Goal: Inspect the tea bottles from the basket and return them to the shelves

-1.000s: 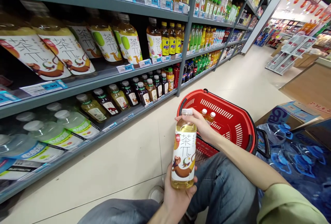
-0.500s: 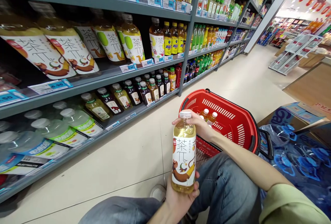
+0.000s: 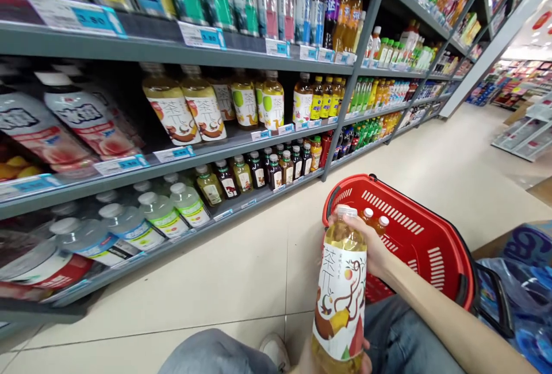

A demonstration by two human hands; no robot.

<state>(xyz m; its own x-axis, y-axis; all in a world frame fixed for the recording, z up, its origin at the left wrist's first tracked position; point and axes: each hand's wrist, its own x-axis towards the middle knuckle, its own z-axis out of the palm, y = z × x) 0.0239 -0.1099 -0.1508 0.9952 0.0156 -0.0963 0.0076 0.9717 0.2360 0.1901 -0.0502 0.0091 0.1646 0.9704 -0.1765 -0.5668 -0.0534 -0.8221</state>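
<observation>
I hold a tall tea bottle [image 3: 339, 299] with yellow drink and a white label upright in front of my knees. My right hand [image 3: 367, 243] is wrapped round its neck just under the white cap. My left hand [image 3: 364, 358] grips its base at the bottom edge of the view, mostly out of frame. Right behind the bottle stands a red shopping basket [image 3: 435, 259] on the floor, with two small orange-capped bottles [image 3: 374, 221] inside.
Grey shelving [image 3: 172, 158] full of drink bottles runs along the left and into the distance. Matching tea bottles [image 3: 185, 110] stand on the middle shelf. Pale tiled floor [image 3: 241, 270] lies between shelf and knees. Blue-wrapped packs [image 3: 524, 287] sit at the right.
The view has swung up and left, so the bottle and basket now sit lower and further right. The bottle has turned a little, showing another part of its label. Both hands keep their grip.
</observation>
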